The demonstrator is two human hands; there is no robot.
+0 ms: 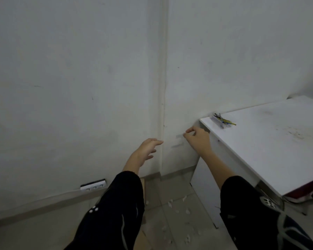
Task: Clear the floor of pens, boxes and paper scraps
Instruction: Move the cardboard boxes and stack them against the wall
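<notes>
Several small white paper scraps (177, 212) lie scattered on the tiled floor in the corner, below and between my arms. My left hand (148, 147) is raised near the wall corner, fingers spread, holding nothing. My right hand (197, 138) hovers beside the near-left corner of the white desk (271, 141), thumb and forefinger close together; whether they pinch anything I cannot tell. On the desk's back-left corner sits a small white box (219, 121) with several pens or pencils sticking out. A piece of brown cardboard (143, 192) shows on the floor behind my left sleeve.
Two white walls meet in a corner with a vertical cable duct (162, 105). A socket strip (93, 185) sits on the skirting at the left. A dark red object (307, 192) lies under the desk's right end.
</notes>
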